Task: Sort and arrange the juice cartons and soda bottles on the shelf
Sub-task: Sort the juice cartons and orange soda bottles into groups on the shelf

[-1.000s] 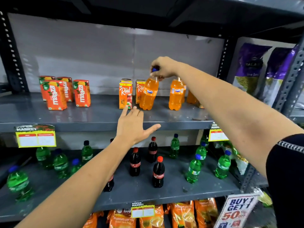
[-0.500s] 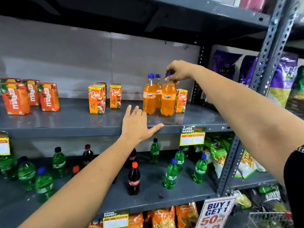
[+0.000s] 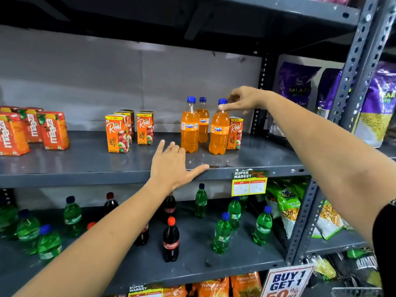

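Three orange Fanta bottles stand upright on the middle shelf point(image 3: 85, 163): one at the front left point(image 3: 189, 129), one behind it point(image 3: 203, 123), one at the right point(image 3: 218, 133). My right hand point(image 3: 242, 99) pinches the right bottle at its neck, just under the blue cap. A Real apple carton point(image 3: 235, 133) stands right behind that bottle. More Real cartons point(image 3: 116, 133) stand to the left, and red Maaza cartons point(image 3: 53, 130) at the far left. My left hand point(image 3: 173, 166) is spread flat at the shelf's front edge, holding nothing.
The lower shelf holds scattered green Sprite bottles point(image 3: 221, 234) and Coca-Cola bottles point(image 3: 171, 241). A grey upright post point(image 3: 304, 221) bounds the bay on the right, with purple snack bags point(image 3: 295, 86) beyond it. A price tag point(image 3: 249, 183) hangs on the shelf edge.
The tilted Fanta bottle was carried right and set upright in front of the lone Real carton. My right hand's fingers have slid from over the cap to the neck. My left hand barely moved.
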The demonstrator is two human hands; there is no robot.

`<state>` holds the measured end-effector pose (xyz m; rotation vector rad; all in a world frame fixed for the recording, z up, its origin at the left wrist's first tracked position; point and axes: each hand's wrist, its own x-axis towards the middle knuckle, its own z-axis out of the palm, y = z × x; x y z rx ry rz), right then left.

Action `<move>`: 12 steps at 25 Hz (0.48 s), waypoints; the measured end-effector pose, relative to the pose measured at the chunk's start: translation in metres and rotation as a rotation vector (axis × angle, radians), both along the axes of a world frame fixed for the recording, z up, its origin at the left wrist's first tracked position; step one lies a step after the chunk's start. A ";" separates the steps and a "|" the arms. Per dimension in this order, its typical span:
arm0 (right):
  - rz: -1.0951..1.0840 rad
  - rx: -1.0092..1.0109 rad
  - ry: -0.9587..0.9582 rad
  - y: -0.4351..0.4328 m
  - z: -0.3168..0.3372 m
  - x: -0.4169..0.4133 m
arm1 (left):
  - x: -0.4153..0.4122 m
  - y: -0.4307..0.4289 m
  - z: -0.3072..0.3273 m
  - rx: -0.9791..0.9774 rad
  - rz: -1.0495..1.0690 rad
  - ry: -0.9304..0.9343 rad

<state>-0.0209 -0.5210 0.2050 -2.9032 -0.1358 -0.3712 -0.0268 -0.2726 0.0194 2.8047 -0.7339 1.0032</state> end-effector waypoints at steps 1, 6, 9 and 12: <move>0.007 0.051 0.001 -0.006 -0.003 -0.002 | 0.001 0.005 0.000 -0.004 0.012 -0.002; -0.139 0.356 0.076 -0.031 -0.031 0.007 | 0.007 0.036 -0.001 0.000 0.084 -0.011; -0.108 0.244 0.132 -0.034 -0.046 0.010 | 0.007 0.048 -0.003 0.011 0.110 -0.020; -0.062 0.154 0.014 -0.036 -0.048 0.004 | 0.006 0.051 -0.004 0.018 0.110 -0.017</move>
